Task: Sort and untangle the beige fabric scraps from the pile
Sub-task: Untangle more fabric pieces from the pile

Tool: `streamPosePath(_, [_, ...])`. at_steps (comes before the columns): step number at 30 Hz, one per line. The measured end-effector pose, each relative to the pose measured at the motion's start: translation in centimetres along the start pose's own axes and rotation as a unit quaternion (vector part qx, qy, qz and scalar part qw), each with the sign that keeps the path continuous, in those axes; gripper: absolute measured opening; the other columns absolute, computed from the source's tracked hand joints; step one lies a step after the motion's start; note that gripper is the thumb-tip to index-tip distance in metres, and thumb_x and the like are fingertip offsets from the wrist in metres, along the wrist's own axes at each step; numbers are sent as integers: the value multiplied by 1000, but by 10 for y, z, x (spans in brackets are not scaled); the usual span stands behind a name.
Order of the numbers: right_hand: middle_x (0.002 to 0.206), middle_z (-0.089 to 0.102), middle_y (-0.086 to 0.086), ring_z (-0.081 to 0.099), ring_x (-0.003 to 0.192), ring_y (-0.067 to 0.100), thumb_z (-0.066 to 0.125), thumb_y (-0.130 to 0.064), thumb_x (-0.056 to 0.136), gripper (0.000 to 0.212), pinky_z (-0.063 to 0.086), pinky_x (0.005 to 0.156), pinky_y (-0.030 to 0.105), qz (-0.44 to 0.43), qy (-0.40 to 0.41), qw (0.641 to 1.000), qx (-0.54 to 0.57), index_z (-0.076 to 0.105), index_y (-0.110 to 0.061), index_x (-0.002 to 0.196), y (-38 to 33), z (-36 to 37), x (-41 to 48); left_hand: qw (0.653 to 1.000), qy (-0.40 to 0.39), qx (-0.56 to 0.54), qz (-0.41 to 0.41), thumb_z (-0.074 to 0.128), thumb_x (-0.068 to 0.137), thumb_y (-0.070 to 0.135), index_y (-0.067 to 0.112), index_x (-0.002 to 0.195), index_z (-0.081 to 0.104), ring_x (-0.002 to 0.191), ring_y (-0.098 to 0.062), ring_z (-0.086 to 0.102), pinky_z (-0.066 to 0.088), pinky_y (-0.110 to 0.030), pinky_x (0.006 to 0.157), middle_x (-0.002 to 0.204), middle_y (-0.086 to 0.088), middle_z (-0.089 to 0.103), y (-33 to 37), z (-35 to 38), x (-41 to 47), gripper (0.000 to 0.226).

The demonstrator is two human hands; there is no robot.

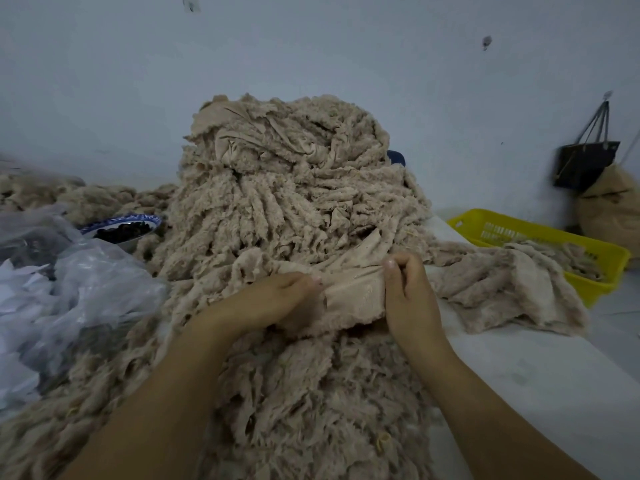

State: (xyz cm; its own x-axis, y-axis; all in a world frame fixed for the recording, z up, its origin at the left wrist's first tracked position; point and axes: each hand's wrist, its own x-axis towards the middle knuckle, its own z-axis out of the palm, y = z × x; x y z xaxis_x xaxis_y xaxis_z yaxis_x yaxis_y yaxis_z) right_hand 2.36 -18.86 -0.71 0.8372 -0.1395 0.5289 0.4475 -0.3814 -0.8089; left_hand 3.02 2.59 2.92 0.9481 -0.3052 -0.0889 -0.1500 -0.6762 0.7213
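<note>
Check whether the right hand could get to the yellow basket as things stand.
Probably yes. Only low spread fabric lies between the right hand and the yellow basket, nothing upright. But it pinches a beige scrap together with the left hand and must let go first.

No readable text, label, brand, number or sign anywhere in frame. Bowl [121, 225], left of centre: blue-and-white rim pattern only, no letters. Dark bag [585, 164] hanging at right edge: surface blurred, any print illegible. Marks on wall [346, 57], top of frame: smudges, not writing.
</note>
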Motion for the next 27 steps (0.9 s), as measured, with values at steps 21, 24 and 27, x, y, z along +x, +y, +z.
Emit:
streamPosePath(21, [73,66,-24,60,76,-11,40,-67,90,34,42,69,16,95,-166,979,69,61,-46,107,-6,2,-3,954,277,110,-16,45,104,28,19,86,50,67,-9,49,32,-28,56,78,2,54,-21,10,17,20])
streamPosePath(24, [63,63,-10,59,57,1,46,-58,96,23,51,62,27,117,-95,971,187,65,-47,98,-6,-7,6,945,281,115,-123,44,104,30,14,80,46,67,-15,46,30,-28,54,79,-5,53,-43,-2,16,29])
streamPosePath(27, [75,68,-26,64,69,-9,50,-53,97,10,54,67,22,147,-57,966,207,58,-48,95,-2,-8,10,966,207,119,-104,46,104,28,8,92,52,77,-22,52,38,-30,61,88,-10,58,-36,0,22,23])
